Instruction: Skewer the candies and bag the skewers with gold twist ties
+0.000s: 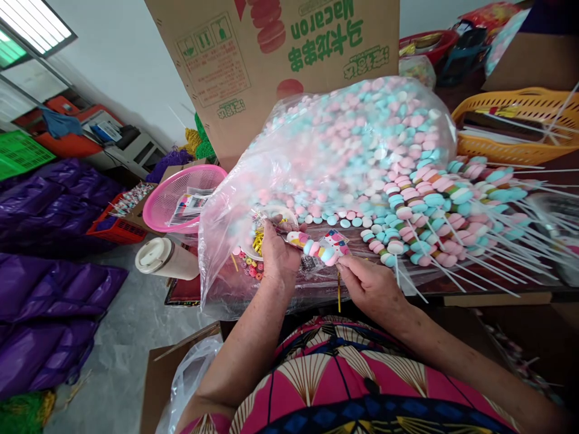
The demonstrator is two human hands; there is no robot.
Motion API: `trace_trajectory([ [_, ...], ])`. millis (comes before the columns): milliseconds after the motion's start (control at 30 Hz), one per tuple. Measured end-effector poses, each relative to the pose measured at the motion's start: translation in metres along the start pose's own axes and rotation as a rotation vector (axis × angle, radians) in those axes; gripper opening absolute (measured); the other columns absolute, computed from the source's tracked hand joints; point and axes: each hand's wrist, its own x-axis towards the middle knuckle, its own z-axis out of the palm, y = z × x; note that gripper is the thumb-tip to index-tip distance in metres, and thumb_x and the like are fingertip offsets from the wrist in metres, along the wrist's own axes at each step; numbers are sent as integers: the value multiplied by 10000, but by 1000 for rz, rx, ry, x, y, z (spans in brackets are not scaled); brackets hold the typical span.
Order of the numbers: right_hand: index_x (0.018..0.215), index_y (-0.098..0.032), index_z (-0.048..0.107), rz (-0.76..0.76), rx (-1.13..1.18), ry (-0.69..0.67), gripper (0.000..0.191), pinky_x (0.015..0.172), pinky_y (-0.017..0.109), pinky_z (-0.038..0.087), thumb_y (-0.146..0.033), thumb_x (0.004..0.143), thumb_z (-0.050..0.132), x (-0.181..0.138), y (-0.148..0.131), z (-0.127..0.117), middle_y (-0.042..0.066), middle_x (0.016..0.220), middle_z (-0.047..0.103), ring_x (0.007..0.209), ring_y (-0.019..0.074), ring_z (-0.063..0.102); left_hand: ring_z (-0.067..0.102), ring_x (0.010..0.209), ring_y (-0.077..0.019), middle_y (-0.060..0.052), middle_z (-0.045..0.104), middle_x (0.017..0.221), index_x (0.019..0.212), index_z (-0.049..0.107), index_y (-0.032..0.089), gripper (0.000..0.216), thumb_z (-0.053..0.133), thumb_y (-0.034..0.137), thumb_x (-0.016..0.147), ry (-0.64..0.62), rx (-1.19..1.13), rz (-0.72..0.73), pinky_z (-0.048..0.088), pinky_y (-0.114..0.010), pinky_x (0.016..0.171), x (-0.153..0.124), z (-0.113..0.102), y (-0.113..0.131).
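A skewer of pastel candies lies crosswise between my two hands, partly covered by a clear printed wrapper. My left hand grips its wrapped left end, fingers closed around the film. At the other end, my right hand pinches the skewer just below the last pink candy; the fingertips partly hide the stick. Behind the skewer lies a flat printed wrapper. Gold twist ties sit in a round white container beside my left hand, and small ring-shaped candies are scattered below it.
A large clear bag of pink, blue and white candies spreads behind my hands. Finished skewers are piled at right, sticks towards me. A pink basket, a lidded cup, a yellow basket and a carton stand around.
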Motion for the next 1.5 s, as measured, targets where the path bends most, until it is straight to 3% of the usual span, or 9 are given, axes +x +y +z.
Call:
trace_trajectory([
  [167,756,-172,610,68,202,-84,220,507,214,387,-198,891,438,5,-2,-6,-10,588,607,516,109,540,470,407,-75,76,450,460,802,531,188,359,437,526,874,-79,78,-83,520,-299,672,-1,0,2],
  [400,915,-124,650,-108,-339,106,244,576,257,390,-128,892,407,-4,17,3,70,683,662,628,160,592,524,402,-130,32,479,474,795,539,165,372,362,470,916,158,192,-185,505,-303,562,-3,3,-10],
  [533,835,-132,654,-129,-358,59,262,561,264,370,-121,896,400,-7,11,9,66,635,636,591,157,569,539,417,-143,23,491,471,796,525,180,388,343,503,912,167,159,-164,483,-283,530,-11,7,-22],
  [700,796,-171,607,111,63,-6,218,559,246,372,-190,885,410,-3,3,9,30,655,624,599,143,554,545,435,-133,35,484,457,811,551,172,449,420,600,845,-9,161,-137,492,-295,588,-20,3,-30],
  [900,574,-208,441,454,590,-204,322,492,236,330,-363,856,441,5,2,-9,-44,487,438,484,105,406,662,792,-211,-85,684,899,1001,592,173,431,684,480,713,-395,197,-143,495,-345,754,-4,-3,5],
  [967,561,-209,431,487,653,-228,329,481,238,315,-380,841,453,7,-2,-11,-46,481,431,476,101,389,661,735,-183,-45,683,809,997,600,190,364,674,433,737,-452,158,-140,487,-364,804,-4,0,9],
  [1100,569,-212,439,524,686,-192,310,450,238,299,-379,829,466,11,-12,-4,-52,455,424,442,98,376,497,408,-72,81,500,448,876,622,185,208,640,373,787,-426,135,-141,493,-358,817,-17,7,-14],
  [1233,570,-208,457,548,693,-132,298,450,242,319,-375,814,498,12,-12,8,-42,451,451,436,98,397,509,429,-81,76,485,431,832,608,170,256,655,414,773,-365,122,-181,500,-356,810,-27,3,-39],
  [1500,721,-197,530,867,1309,-303,326,327,191,102,-499,687,651,10,2,-2,-101,385,397,310,33,171,654,882,-228,-85,679,960,1006,590,190,512,515,638,769,-487,118,-216,485,-406,843,3,-3,5],
])
